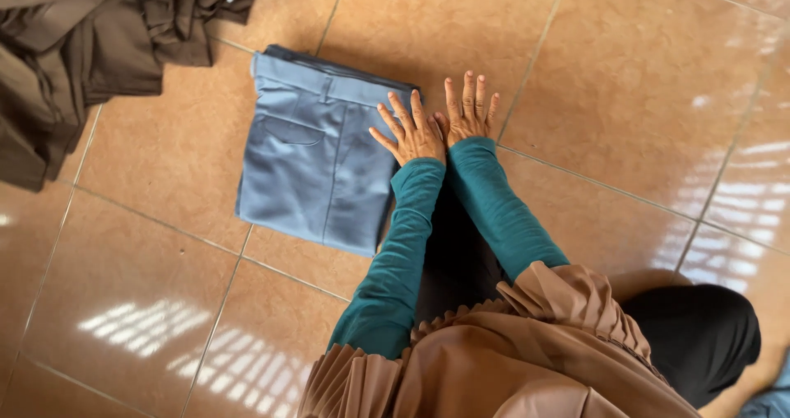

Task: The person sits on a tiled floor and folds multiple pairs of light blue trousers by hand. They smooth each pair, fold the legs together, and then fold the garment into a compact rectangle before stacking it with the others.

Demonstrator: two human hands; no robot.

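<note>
Scene: You knelt on a glossy tan tiled floor (592,72), reaching far forward over a pair of folded blue-grey trousers (309,159).
Left hand: Your left hand (411,134) lay flat with fingers spread, pressing the right edge of the trousers.
Right hand: Your right hand (469,113) lay flat just beside it, fingers fanned and palm down, partly on the tile off the fold's right edge; neither hand pinched anything.
Trousers: They sat folded into a neat rectangle, waistband at the far end, back pocket facing up, left of your arms.
Doing it well: You would have done best to press evenly and sweep both palms leftward across the cloth, keeping the edges square.
Nearby: A heap of brown clothes (90,39) lay far left, well apart.
</note>
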